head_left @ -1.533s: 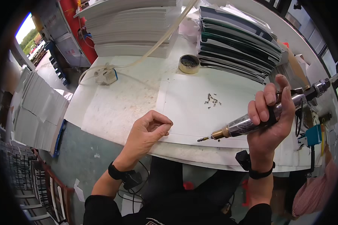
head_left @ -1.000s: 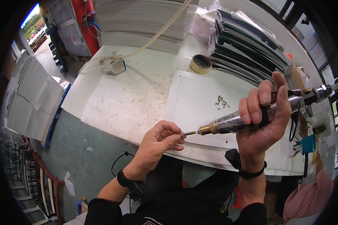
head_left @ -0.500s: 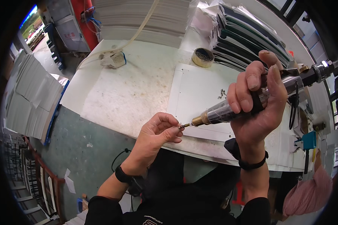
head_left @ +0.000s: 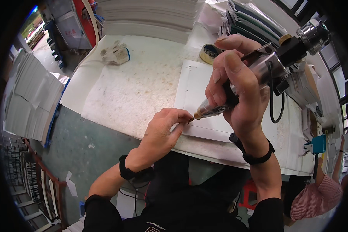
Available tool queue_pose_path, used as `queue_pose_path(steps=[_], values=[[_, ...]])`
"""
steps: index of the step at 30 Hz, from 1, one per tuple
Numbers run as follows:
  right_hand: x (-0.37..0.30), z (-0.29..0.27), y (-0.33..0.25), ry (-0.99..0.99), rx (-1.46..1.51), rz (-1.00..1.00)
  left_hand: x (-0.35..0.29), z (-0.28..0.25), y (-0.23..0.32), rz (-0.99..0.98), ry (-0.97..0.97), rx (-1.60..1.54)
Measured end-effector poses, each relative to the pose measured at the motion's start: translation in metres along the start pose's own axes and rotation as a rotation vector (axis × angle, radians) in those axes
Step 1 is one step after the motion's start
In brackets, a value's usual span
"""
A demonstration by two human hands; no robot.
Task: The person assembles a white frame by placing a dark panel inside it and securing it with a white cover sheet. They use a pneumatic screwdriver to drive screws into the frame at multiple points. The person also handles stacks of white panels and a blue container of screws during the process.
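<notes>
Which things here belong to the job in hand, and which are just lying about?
Job, apparently: power screwdriver in the right hand; left hand at its bit; white panel beneath; probably the tape roll holding small parts.

Lying about, seemingly: white work glove; stacked white sheets at left; red stool.

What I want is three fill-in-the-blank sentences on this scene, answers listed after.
1. The right hand grips the power driver, whose tip points toward the person's ____.
2. The glove on the table has its cuff edged in ____.
3. The right wristband is ____.
Missing words: left hand; blue; black.
</notes>
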State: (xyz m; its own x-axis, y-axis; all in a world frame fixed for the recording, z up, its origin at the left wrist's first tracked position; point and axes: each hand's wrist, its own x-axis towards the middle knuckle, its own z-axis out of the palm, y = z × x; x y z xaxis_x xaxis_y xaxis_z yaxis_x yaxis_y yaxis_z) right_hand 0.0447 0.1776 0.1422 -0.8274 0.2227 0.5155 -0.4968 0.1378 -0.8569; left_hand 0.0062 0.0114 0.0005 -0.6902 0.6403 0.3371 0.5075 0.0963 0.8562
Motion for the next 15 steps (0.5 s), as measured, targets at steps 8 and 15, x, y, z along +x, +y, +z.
queue_pose_path(steps=[8, 15], values=[[-0.002, -0.002, 0.008, -0.038, -0.013, 0.015, -0.001, -0.001, -0.003, 0.083, -0.004, 0.075], [-0.004, 0.002, 0.016, 0.01, 0.096, 0.015, -0.002, -0.002, -0.006, 0.096, -0.001, 0.081]])
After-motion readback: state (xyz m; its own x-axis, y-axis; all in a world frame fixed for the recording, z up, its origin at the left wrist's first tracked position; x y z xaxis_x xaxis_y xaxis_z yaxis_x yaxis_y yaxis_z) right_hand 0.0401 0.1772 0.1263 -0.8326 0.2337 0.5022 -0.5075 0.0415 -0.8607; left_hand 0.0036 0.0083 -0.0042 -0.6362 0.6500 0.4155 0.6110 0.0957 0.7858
